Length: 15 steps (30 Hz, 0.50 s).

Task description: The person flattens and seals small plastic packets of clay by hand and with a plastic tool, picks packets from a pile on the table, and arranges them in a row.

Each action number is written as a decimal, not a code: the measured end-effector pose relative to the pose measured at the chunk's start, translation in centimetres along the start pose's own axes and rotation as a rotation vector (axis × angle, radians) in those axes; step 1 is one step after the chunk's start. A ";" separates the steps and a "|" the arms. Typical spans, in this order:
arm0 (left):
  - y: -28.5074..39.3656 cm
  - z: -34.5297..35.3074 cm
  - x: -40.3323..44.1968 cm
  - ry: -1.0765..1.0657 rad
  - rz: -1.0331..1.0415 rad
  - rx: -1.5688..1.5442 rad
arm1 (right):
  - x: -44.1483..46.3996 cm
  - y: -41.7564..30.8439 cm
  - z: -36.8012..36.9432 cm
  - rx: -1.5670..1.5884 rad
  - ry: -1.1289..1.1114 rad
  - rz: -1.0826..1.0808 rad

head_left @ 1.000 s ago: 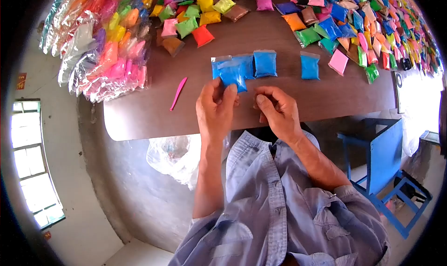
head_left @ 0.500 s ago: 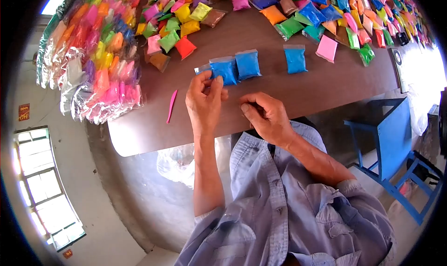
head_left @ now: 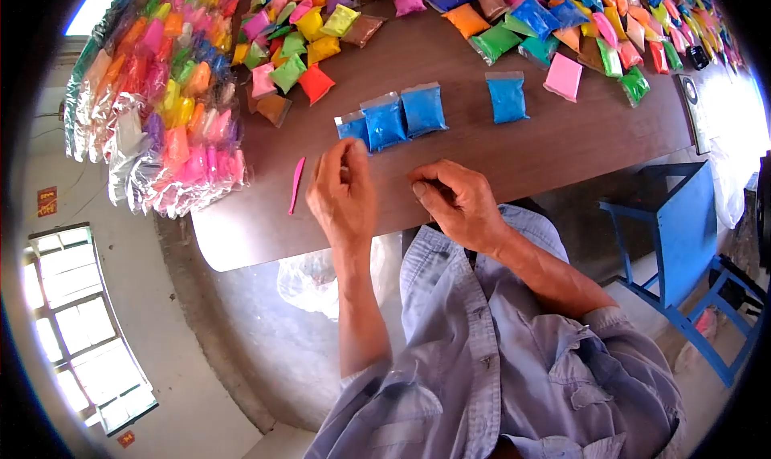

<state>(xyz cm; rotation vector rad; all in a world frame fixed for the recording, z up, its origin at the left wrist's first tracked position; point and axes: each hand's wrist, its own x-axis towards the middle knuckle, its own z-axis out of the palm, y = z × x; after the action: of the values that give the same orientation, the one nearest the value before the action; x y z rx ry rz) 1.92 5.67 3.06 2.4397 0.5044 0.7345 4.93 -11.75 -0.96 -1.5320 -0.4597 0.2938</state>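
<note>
My left hand [head_left: 344, 194] is just above the table, its fingers curled in. It is closest to a row of blue packets: a partly covered small one [head_left: 351, 127], a middle one [head_left: 385, 123] and a right one [head_left: 424, 110]. My right hand [head_left: 459, 202] is at the table's near edge, thumb bent toward the curled forefinger. Whatever either hand may hold is hidden. Farther right lies another blue packet [head_left: 507, 97], apart from the row. A pink plastic modelling tool [head_left: 296, 186] lies left of my left hand.
Bundled colourful bags [head_left: 177, 122] cover the table's left end. Many coloured packets [head_left: 554, 25] are heaped along the back. A pink packet [head_left: 563, 77] lies nearer. The brown table [head_left: 265, 230] has a rounded front corner. A blue stool [head_left: 683, 234] stands to the right.
My left hand has drawn back from the blue packets toward me, its fingers curling in and uncovering more of the row. My right hand stays nearly still. The packets keep their places.
</note>
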 end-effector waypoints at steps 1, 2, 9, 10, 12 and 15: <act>0.1 -0.7 -0.3 0.010 -0.047 -0.003 | 0.0 0.0 0.0 0.002 -0.001 0.001; 0.0 -1.3 -0.6 0.022 -0.095 -0.006 | -0.1 0.0 0.1 -0.003 0.000 -0.001; 0.2 -2.3 -1.9 -0.021 -0.121 -0.003 | -0.2 0.2 0.2 -0.025 -0.029 -0.035; -0.3 -1.8 -1.7 -0.013 0.044 0.079 | -0.2 0.1 0.2 -0.028 -0.031 -0.036; -0.7 -1.0 -1.3 -0.049 0.250 0.157 | -0.3 -0.2 0.0 -0.022 -0.027 -0.043; -0.3 0.2 -0.3 -0.071 0.342 0.212 | -0.4 -0.3 -0.1 -0.030 -0.030 -0.067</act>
<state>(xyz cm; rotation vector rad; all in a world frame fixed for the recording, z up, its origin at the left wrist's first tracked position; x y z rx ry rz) 1.73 5.63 2.63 2.7795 0.1425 0.7583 4.62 -11.99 -0.65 -1.5402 -0.5399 0.2594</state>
